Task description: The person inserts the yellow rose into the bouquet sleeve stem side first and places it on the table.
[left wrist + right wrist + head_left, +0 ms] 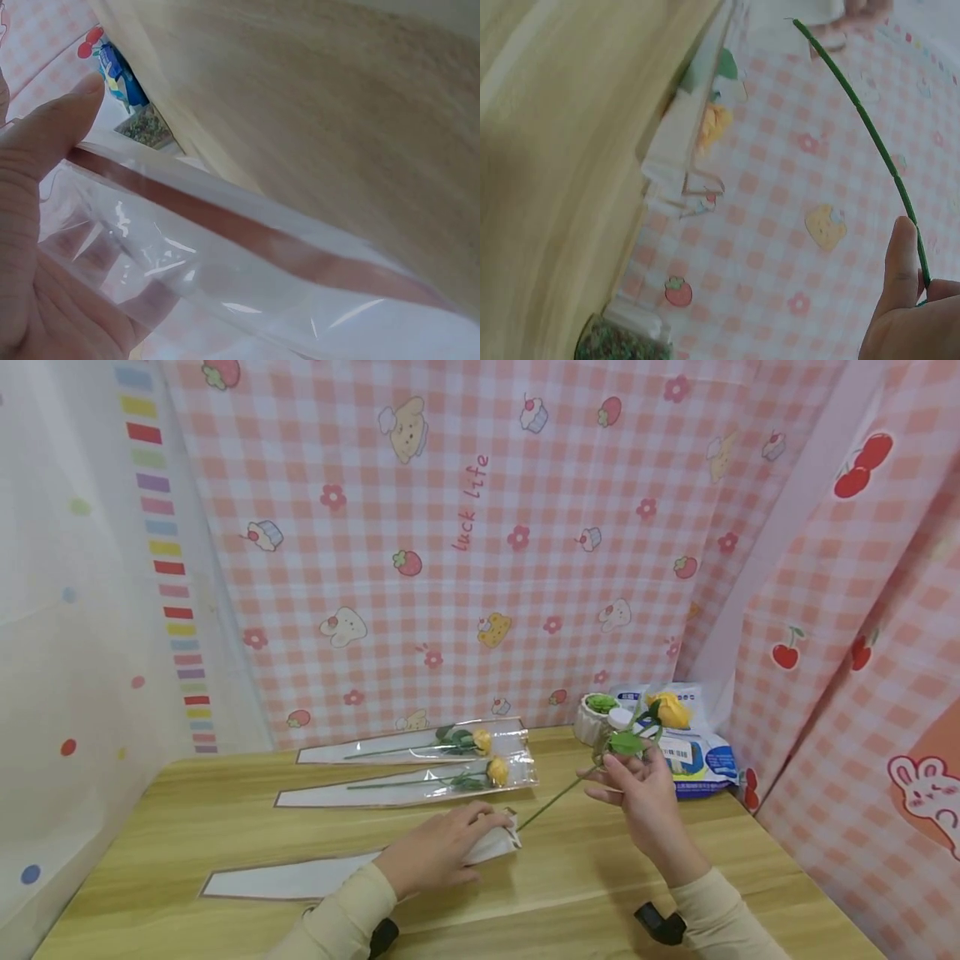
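My right hand (647, 802) pinches the green stem (862, 112) of a yellow rose (673, 710), whose bloom points up and right. The stem slants down to the left, its lower end near the mouth of a clear-and-white flower sleeve (285, 878). My left hand (438, 850) holds that sleeve near its wide end, low over the table. In the left wrist view the thumb (56, 124) lies at the brown-edged rim of the sleeve, and the other fingers show through the clear film. The right hand's fingertips are partly hidden behind the stem and leaves.
Two sleeves (307, 797) lie farther back on the wooden table (585, 893), each with a yellow rose inside. At the back right stand a ribbed white pot (592, 727) with green contents, a white-capped jar (619, 718) and blue-and-white packets (708, 760). Checked curtains close off the back.
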Demonstrator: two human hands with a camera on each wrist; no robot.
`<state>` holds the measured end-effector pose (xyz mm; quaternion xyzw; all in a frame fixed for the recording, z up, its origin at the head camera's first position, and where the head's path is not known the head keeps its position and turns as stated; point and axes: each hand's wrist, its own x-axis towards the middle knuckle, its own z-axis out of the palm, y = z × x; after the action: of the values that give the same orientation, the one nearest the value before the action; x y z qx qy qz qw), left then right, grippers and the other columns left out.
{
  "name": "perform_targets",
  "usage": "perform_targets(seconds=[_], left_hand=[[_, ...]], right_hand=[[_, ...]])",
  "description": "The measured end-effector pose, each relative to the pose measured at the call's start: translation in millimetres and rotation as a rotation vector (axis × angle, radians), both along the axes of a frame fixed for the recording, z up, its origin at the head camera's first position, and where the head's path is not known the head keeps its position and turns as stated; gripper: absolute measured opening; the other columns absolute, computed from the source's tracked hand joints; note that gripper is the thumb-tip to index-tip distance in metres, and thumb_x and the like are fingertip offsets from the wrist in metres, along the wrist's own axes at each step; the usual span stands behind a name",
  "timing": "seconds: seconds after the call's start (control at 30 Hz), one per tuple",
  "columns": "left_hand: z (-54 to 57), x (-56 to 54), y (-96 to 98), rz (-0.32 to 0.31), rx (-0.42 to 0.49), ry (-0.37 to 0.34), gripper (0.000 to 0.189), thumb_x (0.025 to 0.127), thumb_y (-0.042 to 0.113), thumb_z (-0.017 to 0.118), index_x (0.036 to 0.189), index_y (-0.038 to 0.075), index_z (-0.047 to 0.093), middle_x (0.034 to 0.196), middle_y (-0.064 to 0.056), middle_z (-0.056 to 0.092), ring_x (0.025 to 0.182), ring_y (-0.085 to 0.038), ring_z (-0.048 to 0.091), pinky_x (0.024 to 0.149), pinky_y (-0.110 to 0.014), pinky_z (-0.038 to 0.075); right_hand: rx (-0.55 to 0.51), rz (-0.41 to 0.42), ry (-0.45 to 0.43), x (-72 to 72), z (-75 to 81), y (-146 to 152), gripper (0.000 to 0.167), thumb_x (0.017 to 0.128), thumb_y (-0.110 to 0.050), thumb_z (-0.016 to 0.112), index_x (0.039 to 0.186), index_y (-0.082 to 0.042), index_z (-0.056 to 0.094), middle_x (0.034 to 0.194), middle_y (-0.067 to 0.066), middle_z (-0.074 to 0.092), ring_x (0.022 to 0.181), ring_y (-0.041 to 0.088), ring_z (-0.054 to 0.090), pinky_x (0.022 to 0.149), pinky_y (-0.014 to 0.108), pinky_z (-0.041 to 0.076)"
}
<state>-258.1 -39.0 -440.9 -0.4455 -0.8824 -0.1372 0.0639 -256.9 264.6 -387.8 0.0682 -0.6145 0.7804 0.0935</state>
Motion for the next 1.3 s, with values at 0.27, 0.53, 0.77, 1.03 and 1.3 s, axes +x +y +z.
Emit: perform_targets(seconds=[0.27,0.53,0.77,1.03,1.3], left_hand=[[-1.2,-1.7,2.7,-0.01,0.005,0.017,0.085,0.081,0.029,0.088,0.151,0.024,0.04,0.14,-0.005,0.052,0.11,-0.018,0.062,0.089,-0.031,0.057],[-1.2,-2.1,4.4,0.011,-0.028,0.018,0.085,0.082,0.031,0.087,0.152,0.024,0.039,0.142,-0.005,0.051,0.112,-0.019,0.062,0.091,-0.033,0.056],[0.0,-1.7,6.8,-0.004,-0.017,0.027,0.085,0.081,0.028,0.087,0.152,0.023,0.04,0.141,-0.005,0.052,0.111,-0.019,0.062,0.091,-0.033,0.056],[1.3,-4.9,3.3,0.02,0.022,0.044,0.089,0.081,0.027,0.087,0.154,0.023,0.037,0.144,-0.008,0.049,0.117,-0.024,0.061,0.094,-0.038,0.056],[-0.1,-14.0,0.7,0.002,0.054,0.048,0.087,0.081,0.026,0.087,0.153,0.022,0.037,0.144,-0.009,0.049,0.119,-0.026,0.06,0.095,-0.039,0.055]], right_hand=[[0.001,0.033,0.002,0.0,-9.0,-8.7,0.045,0.104,-0.009,0.057,0.139,-0.009,0.03,0.102,0.002,0.068,0.092,0.024,0.075,0.076,0.038,0.062],[-0.065,-0.039,0.124,2.9,9.1,10.3,0.03,0.104,-0.007,0.055,0.129,-0.011,0.038,0.096,0.001,0.071,0.085,0.021,0.076,0.071,0.037,0.062],[-0.05,-0.017,0.075,3.3,7.3,8.0,0.037,0.104,-0.011,0.057,0.133,-0.011,0.035,0.1,0.0,0.071,0.088,0.021,0.075,0.075,0.037,0.062],[-0.043,-0.004,-0.004,-3.4,-19.3,-20.1,0.032,0.103,-0.004,0.056,0.13,-0.009,0.038,0.097,0.002,0.068,0.087,0.023,0.075,0.075,0.037,0.062],[-0.07,-0.035,-0.078,-6.5,-37.3,-42.7,0.028,0.102,0.004,0.053,0.126,-0.002,0.04,0.093,0.001,0.068,0.085,0.017,0.073,0.075,0.037,0.062]])
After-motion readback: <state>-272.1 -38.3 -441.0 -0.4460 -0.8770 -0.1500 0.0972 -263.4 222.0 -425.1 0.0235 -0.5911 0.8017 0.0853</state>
